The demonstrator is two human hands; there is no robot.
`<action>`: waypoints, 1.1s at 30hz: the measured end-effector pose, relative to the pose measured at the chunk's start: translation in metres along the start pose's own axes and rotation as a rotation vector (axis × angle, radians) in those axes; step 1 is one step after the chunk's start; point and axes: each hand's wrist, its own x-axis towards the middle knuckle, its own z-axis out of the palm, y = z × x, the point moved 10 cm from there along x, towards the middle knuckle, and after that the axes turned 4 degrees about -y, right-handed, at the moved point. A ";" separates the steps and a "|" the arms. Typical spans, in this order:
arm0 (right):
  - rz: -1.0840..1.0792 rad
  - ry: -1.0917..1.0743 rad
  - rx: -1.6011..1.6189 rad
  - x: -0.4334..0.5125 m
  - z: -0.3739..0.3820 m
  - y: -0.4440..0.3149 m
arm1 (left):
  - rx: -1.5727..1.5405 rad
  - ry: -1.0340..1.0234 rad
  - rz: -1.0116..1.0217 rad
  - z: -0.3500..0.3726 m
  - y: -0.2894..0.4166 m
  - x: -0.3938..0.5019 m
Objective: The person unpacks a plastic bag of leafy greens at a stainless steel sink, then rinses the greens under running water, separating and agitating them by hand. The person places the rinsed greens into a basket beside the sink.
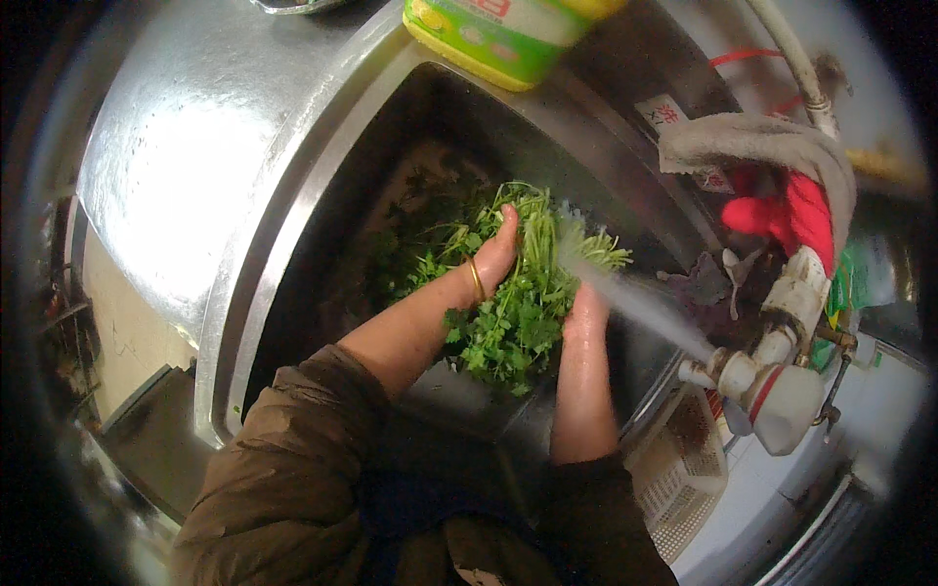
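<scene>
A leafy green bunch, probably cilantro (524, 315), is held between both hands over a deep metal sink (286, 212). My left hand (500, 245), with a gold bangle at its wrist, grips the bunch from the left. Beneath the pale cut stems, my right hand (588, 304) supports the right side; its fingers are mostly hidden by the greens. A spray of water (645, 304) shoots from a white plastic tap (736, 373) onto the stems. More loose greens (418, 271) lie lower in the dark basin.
A yellow-green plastic container (506, 44) stands at the sink's far edge. A steel counter (176, 168) adjoins on the left. At right, a grey cloth (762, 139) and a red rubber glove (810, 212) hang on the pipe, above a perforated plastic basket (681, 476).
</scene>
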 end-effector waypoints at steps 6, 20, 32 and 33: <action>-0.033 -0.045 -0.187 0.002 0.011 -0.002 | 0.156 -0.163 0.040 0.019 -0.001 -0.006; -0.076 -0.255 -0.348 0.016 0.028 0.000 | 0.023 -0.340 0.177 0.056 0.022 -0.009; 0.271 -0.575 0.430 0.035 0.030 0.018 | -0.289 -0.072 0.063 -0.048 0.000 0.014; 0.069 -0.499 0.326 0.032 0.027 0.001 | -0.292 -0.089 0.093 -0.042 0.007 0.010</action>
